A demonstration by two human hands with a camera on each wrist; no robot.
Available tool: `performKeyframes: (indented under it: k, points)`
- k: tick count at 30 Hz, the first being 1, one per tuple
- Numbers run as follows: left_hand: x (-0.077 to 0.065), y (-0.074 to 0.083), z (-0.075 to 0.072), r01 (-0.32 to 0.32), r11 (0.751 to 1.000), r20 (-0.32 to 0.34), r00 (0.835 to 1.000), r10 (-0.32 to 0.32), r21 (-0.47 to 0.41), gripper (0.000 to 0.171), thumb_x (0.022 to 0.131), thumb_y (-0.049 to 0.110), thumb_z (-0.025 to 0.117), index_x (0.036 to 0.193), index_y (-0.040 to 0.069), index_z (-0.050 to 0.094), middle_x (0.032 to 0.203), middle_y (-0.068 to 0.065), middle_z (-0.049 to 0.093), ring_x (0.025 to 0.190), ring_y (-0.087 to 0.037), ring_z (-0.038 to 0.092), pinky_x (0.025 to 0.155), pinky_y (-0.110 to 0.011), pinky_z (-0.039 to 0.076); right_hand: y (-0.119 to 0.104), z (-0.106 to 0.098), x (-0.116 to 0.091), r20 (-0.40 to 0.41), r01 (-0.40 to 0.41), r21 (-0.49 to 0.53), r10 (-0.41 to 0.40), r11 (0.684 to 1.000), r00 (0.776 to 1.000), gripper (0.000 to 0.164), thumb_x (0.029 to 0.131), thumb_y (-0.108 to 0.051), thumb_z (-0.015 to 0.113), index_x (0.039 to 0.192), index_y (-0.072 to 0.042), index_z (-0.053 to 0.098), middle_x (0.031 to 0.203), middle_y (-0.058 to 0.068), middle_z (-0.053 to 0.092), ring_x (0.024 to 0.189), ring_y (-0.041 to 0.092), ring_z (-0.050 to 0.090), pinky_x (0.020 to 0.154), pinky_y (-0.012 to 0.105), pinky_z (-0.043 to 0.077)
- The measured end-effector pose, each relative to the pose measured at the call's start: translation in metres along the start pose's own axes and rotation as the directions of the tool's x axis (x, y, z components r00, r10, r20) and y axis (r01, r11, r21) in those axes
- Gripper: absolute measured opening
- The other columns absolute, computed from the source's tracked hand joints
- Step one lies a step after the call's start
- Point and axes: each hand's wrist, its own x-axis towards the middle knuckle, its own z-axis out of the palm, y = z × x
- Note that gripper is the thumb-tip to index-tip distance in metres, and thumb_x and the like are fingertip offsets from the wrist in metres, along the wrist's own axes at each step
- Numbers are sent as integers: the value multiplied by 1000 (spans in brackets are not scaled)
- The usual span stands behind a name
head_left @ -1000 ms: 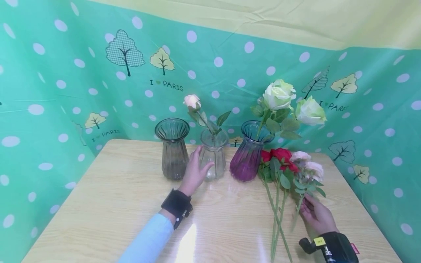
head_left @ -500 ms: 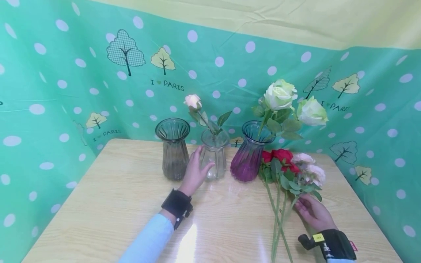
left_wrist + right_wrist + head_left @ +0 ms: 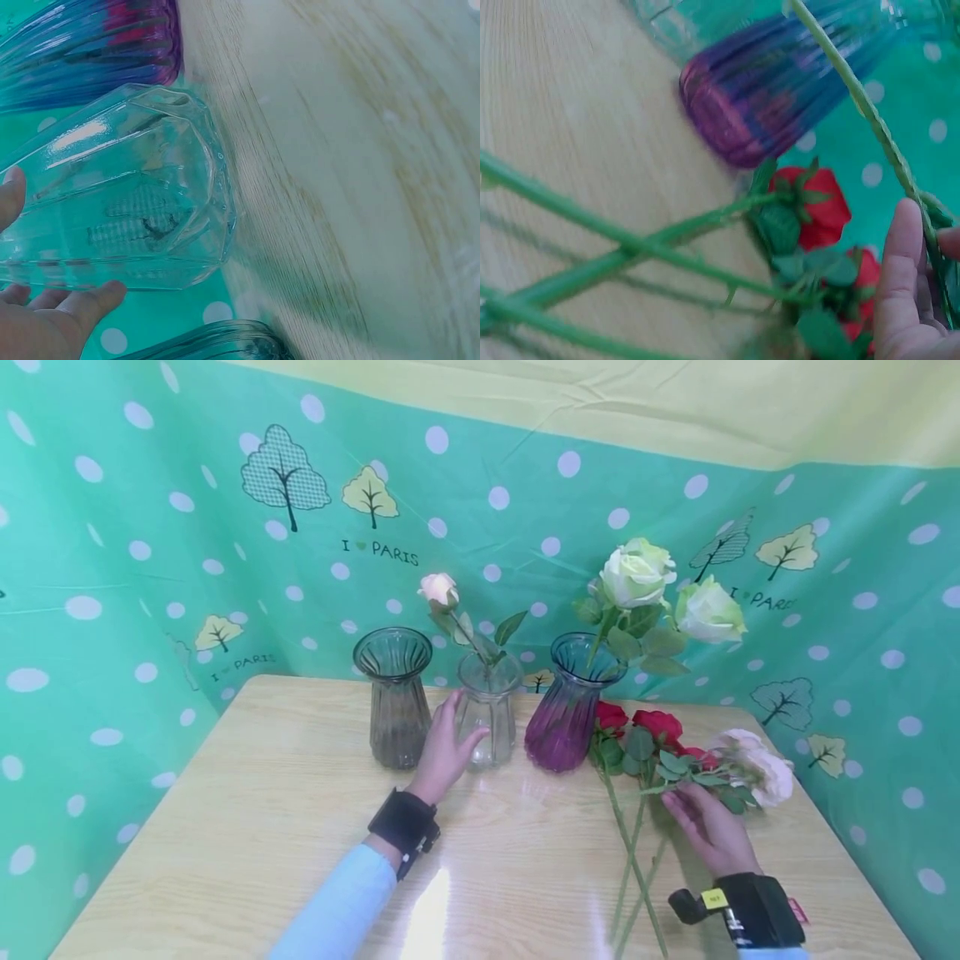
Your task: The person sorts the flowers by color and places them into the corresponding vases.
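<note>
The left hand (image 3: 441,758) rested against the clear vase (image 3: 502,727), which contained one pink rose (image 3: 438,589). The right hand (image 3: 712,828) pinched the stem (image 3: 654,791) of the pale pink flowers (image 3: 765,768) beside red roses (image 3: 660,725). A purple-blue vase (image 3: 561,727) between the hands contained white roses (image 3: 637,572).

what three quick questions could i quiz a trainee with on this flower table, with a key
1. True or false: the red roses stand in the grey vase.
2. The right hand pinches a stem of which flowers? A) red B) white C) pink
3. How many vases have flowers standing in them?

Key:
1. False; they lie on the table.
2. C, the pink flowers.
3. Two: the clear vase and the purple vase.
</note>
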Motion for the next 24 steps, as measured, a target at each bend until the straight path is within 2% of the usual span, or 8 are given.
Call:
performKeyframes:
  k: [4,6,8,10,12,14,19,24]
  points:
    - [0,-1,-1,9,1000,2,1000,-9,6,77,85,27,68,146,5,26,146,-19,35,133,-35,38,111,-50,33,3,10,5,-49,80,-30,-81,996,995,9,93,-4,54,97,-10,60,92,1,63,90,12,65,92,19,51]
    - [0,-1,-1,14,1000,5,1000,-14,10,77,85,28,67,146,6,26,146,-19,35,133,-35,37,111,-50,33,7,6,12,-58,158,-66,-161,985,985,12,91,-2,57,99,-11,59,91,1,65,87,13,66,89,21,53]
    - [0,-1,-2,15,1000,7,1000,-15,13,78,85,30,67,146,5,26,146,-19,35,133,-35,37,111,-51,33,11,2,19,-60,255,-109,-263,961,963,18,89,0,59,101,-12,58,92,-1,65,84,14,68,85,24,56]
    - [0,-1,-2,16,1000,8,1000,-16,12,78,85,29,67,146,5,26,147,-19,34,134,-35,37,111,-51,32,13,6,21,-59,356,-155,-368,922,928,20,87,1,61,104,-11,59,94,-1,66,80,14,69,81,25,57]
    - [1,-1,-1,16,1000,8,1000,-16,9,77,85,28,68,146,6,26,147,-19,34,134,-35,37,111,-51,32,11,20,17,-75,431,-173,-448,886,891,23,86,3,61,107,-7,58,95,1,65,77,15,69,77,25,58]
    - [1,-1,-1,13,1000,8,1000,-13,4,77,85,26,68,146,6,25,147,-19,34,134,-35,37,111,-51,32,6,48,7,-143,450,-196,-480,871,866,22,86,1,62,107,-5,57,92,2,63,73,14,68,76,24,58]
    - [1,0,0,16,1000,10,1000,-16,1,77,85,25,68,146,7,25,147,-19,34,134,-35,37,111,-51,32,-4,105,-8,-235,539,-128,-553,833,799,22,86,1,62,107,-3,57,87,7,62,66,16,66,69,24,59]
    - [1,0,0,18,1000,13,1000,-18,10,78,85,27,68,146,7,25,146,-20,35,134,-35,37,111,-50,33,-4,140,-8,-221,669,-34,-659,742,719,28,84,5,64,110,3,57,92,10,62,66,19,66,68,28,60]
